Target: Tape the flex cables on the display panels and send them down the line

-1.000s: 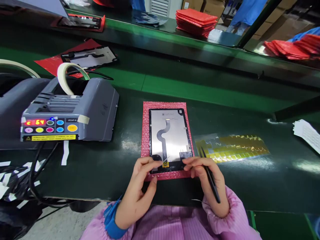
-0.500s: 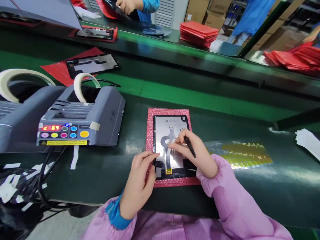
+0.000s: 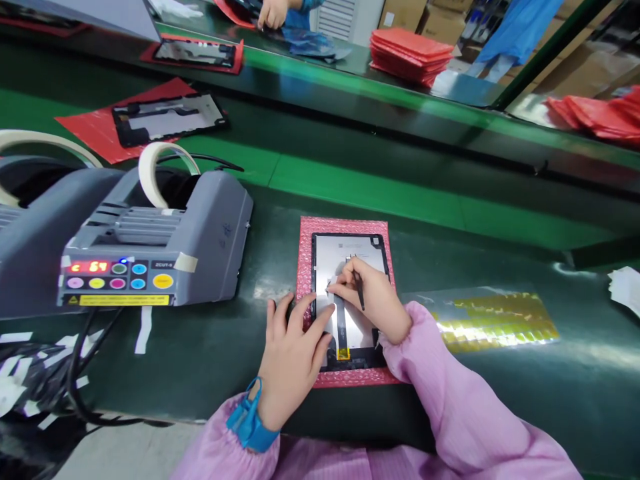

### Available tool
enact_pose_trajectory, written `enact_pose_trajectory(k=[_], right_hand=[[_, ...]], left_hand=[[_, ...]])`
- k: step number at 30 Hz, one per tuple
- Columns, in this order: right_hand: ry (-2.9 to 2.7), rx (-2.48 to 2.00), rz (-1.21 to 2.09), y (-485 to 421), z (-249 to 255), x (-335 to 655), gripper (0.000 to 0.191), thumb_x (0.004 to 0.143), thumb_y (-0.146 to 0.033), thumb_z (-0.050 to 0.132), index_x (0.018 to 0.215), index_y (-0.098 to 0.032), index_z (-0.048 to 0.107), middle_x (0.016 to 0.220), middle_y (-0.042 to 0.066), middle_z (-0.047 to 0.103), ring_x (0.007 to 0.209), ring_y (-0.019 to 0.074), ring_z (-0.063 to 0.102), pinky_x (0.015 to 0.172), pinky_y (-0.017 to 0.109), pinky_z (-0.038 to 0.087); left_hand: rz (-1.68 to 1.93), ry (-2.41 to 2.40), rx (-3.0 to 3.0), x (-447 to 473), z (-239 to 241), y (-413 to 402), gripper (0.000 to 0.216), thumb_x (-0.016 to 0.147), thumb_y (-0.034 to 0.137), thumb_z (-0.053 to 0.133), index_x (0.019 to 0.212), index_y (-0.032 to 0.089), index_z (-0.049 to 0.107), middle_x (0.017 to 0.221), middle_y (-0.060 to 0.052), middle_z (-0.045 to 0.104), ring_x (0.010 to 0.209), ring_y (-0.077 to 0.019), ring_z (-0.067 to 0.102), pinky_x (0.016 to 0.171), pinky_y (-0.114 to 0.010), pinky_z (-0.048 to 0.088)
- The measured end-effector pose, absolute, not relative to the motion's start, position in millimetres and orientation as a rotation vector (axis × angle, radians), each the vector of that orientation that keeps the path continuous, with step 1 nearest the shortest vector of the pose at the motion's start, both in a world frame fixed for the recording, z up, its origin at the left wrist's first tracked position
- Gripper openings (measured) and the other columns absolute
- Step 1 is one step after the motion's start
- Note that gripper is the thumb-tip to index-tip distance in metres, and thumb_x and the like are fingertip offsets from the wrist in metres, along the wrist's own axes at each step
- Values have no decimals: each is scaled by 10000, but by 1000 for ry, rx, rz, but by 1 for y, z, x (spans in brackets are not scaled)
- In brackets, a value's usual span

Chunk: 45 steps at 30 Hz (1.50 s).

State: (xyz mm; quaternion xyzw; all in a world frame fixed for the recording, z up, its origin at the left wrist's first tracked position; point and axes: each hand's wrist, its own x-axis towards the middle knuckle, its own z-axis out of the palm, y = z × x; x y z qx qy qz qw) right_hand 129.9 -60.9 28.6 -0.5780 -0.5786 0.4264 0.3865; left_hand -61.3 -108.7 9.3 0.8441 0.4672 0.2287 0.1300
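Observation:
A tablet screen panel [image 3: 327,257] lies back side up on a pink bubble-wrap pouch [image 3: 306,250] in front of me. A dark flex cable [image 3: 342,327] runs down its back to a yellow end piece [image 3: 343,354]. My left hand [image 3: 295,347] is open, fingers spread over the pouch and the panel's left edge, the index fingertip near the cable. My right hand [image 3: 373,297] is closed around black tweezers [image 3: 361,295] that point away from me. Its thumb and fingertips press at the cable's curved part, which they partly hide.
At left stands a grey tape dispenser [image 3: 210,233] with a hanging white tape strip [image 3: 143,330]. A sheet of yellow tape pieces [image 3: 500,320] lies at right. Behind are another panel [image 3: 170,120], a stack of red pouches [image 3: 410,57] and a co-worker's hand [image 3: 273,12].
My left hand's fingers have spread and reached further onto the panel. My right hand has shifted slightly left, its fingertips now down on the cable. The whole view has tilted a little.

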Motion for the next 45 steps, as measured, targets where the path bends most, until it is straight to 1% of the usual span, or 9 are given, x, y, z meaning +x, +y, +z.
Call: enact_pose_trajectory(k=[8, 12, 15, 18, 22, 29, 33, 40, 45], right_hand=[[-1410, -1582, 803, -43, 22, 130, 362, 821, -395, 754, 811, -256, 420, 846, -18, 666, 649, 148, 535, 669, 301, 418], [-1272, -1626, 682, -44, 27, 144, 296, 886, -406, 666, 822, -262, 416, 701, -61, 549, 606, 143, 505, 636, 286, 407], [-1270, -1655, 691, -68, 30, 159, 260, 933, -437, 602, 845, -263, 430, 636, -68, 508, 558, 145, 494, 592, 282, 394], [-1341, -1742, 666, -99, 34, 170, 232, 954, -444, 560, 872, -258, 447, 723, -27, 582, 632, 171, 572, 639, 299, 433], [-1399, -2060, 433, -121, 42, 180, 273, 896, -480, 594, 898, -253, 442, 925, 68, 646, 813, 259, 630, 719, 362, 448], [-1278, -1959, 888, -111, 40, 185, 385, 875, -588, 598, 905, -271, 382, 710, -53, 563, 587, 184, 549, 579, 298, 410], [-1174, -1725, 801, -99, 16, 176, 324, 854, -453, 631, 934, -273, 374, 717, -88, 408, 569, 133, 411, 561, 261, 376], [-1143, -1517, 580, 4, 12, 189, 340, 787, -293, 683, 894, -271, 362, 810, -65, 445, 623, 115, 422, 600, 236, 394], [-1085, -1612, 392, 123, 47, 224, 146, 940, -241, 618, 1025, -208, 504, 904, -20, 555, 730, 125, 550, 699, 266, 495]], left_hand=[[632, 1371, 2534, -59, 9, -107, 362, 979, 237, 505, 1306, 253, 659, 1346, -139, 587, 1288, -423, 444, 1099, -742, 350], [645, 1293, 2560, -66, 14, -112, 369, 1005, 201, 450, 1314, 216, 652, 1369, -142, 573, 1372, -395, 398, 1130, -705, 347], [653, 1066, 2669, -74, 16, -123, 381, 1000, 208, 480, 1339, 267, 644, 1388, -72, 603, 1417, -362, 366, 1202, -659, 258], [562, 926, 2780, -79, 14, -132, 406, 981, 268, 559, 1379, 322, 621, 1434, -9, 608, 1419, -361, 383, 1229, -638, 201], [455, 978, 2785, -79, 7, -134, 448, 952, 354, 641, 1396, 398, 599, 1504, -48, 549, 1444, -403, 387, 1164, -662, 319], [430, 964, 2814, -78, 0, -126, 491, 926, 265, 688, 1394, 380, 593, 1532, -110, 501, 1487, -429, 345, 1111, -657, 416], [470, 930, 2842, -81, -2, -120, 575, 931, 239, 669, 1471, 365, 516, 1563, -109, 480, 1486, -421, 361, 1113, -628, 439], [655, 1117, 2847, -81, -10, -118, 573, 995, 307, 536, 1550, 236, 413, 1603, -131, 441, 1500, -382, 353, 1084, -524, 500], [747, 1159, 2903, -87, -16, -115, 560, 996, 342, 514, 1537, 221, 434, 1603, -91, 458, 1537, -349, 282, 1029, -426, 542]])
